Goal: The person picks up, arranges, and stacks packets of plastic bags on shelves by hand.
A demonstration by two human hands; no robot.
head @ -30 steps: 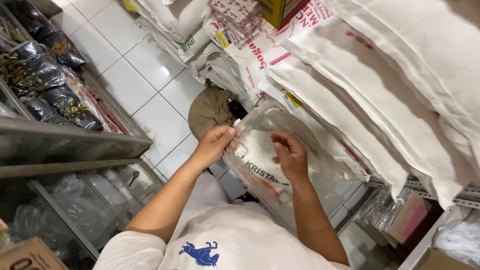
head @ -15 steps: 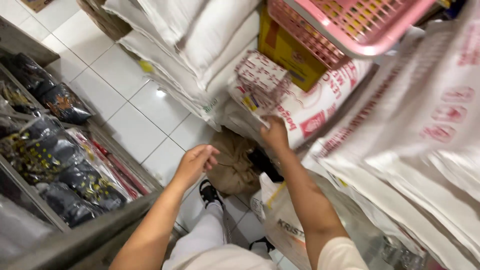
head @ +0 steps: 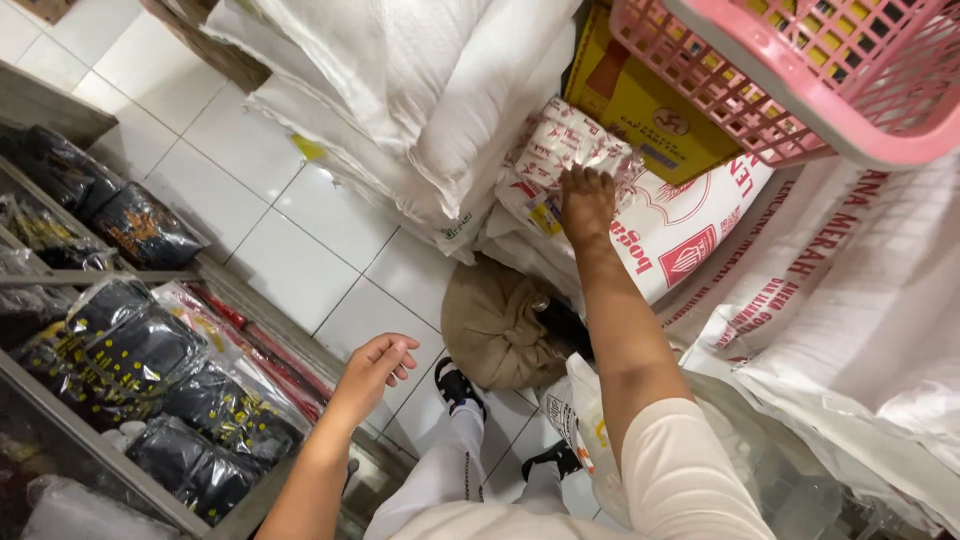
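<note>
- The right hand reaches up with its back to us and lies on a small clear plastic packet with red-and-white print; the fingers are spread over it, but whether they grip it or merely rest there I cannot tell, since the palm side is hidden.
- That packet lies on top of a large white woven sack with red print, just beside the hand; the sack's lower edge is lost among its neighbours.
- Above the right hand sits a yellow cardboard box, mostly covered by a pink plastic lattice basket that runs off the upper edge.
- The left hand hangs loose and empty, fingers lightly curled, palm up, over the white tiled floor.
- Near its outer side, a metal shelf carries dark plastic-wrapped packs; their contents are too dim to make out.
- Between the hands, low down, slumps a brown cloth sack, partly hidden behind the right forearm.
- Plain white sacks are stacked above the left hand, cut off at the top.
</note>
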